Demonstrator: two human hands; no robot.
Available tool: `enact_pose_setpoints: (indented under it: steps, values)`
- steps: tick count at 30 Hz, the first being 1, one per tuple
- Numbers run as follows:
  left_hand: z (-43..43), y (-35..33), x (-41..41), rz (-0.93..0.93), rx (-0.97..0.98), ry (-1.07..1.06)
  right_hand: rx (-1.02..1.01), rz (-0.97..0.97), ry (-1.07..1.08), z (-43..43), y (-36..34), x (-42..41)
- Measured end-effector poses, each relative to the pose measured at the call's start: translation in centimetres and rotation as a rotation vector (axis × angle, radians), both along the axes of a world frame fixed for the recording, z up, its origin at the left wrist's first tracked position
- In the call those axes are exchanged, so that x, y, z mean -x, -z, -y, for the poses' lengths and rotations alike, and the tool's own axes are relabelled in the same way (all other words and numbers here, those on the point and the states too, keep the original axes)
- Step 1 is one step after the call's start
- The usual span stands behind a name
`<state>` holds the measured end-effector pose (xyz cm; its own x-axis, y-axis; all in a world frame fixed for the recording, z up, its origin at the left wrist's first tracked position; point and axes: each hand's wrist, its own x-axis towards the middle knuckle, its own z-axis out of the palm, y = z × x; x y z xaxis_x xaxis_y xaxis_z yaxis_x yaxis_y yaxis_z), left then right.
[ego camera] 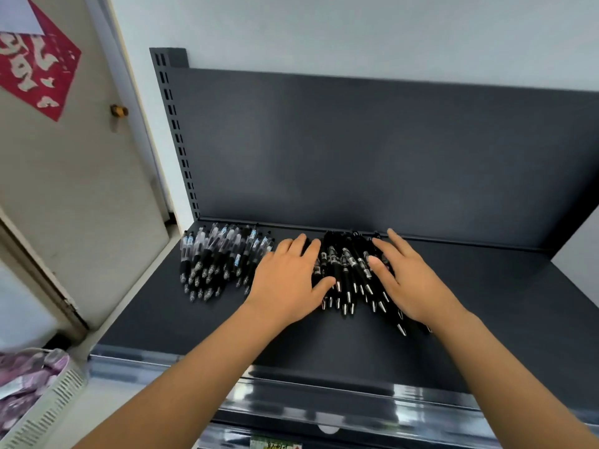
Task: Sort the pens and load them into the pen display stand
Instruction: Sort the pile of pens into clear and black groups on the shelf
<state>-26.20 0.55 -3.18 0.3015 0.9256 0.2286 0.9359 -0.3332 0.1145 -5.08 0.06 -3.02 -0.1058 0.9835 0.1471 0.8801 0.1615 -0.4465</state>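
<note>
Many black pens point(346, 270) point seemingly nearward under left hand point(288, 280) and right hand point(412, 283).

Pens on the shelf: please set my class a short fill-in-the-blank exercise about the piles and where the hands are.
1. The shelf holds ____ piles of pens.
2. The black pens lie to the ____ of the clear-barrelled pens.
3. The left hand and the right hand both rest on the ____ pens.
Missing words: two; right; black.
</note>
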Motion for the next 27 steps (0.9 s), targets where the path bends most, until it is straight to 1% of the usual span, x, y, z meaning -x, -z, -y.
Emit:
enact_pose_setpoints:
  steps: [2,5,8,12,14,19,24,27]
  values:
    - [0.0,-0.4,0.5,-0.023,-0.016,-0.063,-0.052,0.052,-0.053,-0.1,-0.8,1.2]
    - [-0.1,-0.7,1.8,-0.034,0.014,-0.154,-0.111,0.118,-0.14,-0.4,-1.6,3.7]
    - [-0.5,-0.8,4.3,-0.086,0.037,-0.219,-0.124,0.182,-0.22,-0.8,-1.8,7.1]
    - [-2.0,-1.0,8.3,-0.097,0.038,-0.272,-0.108,0.232,-0.274,-2.5,-1.6,11.8]
    - [-2.9,-1.0,10.1,-0.096,0.031,-0.268,-0.068,0.214,-0.231,-3.5,-1.1,14.0]
    - [-5.9,-0.9,13.5,-0.051,0.026,-0.179,0.054,0.115,-0.012,-6.0,0.4,18.6]
    - [-8.3,-0.2,15.1,0.006,0.075,-0.059,0.142,0.067,0.196,-7.7,0.8,20.9]
    - [-9.0,0.4,15.3,0.048,0.149,0.009,0.175,0.065,0.271,-8.0,0.8,21.5]
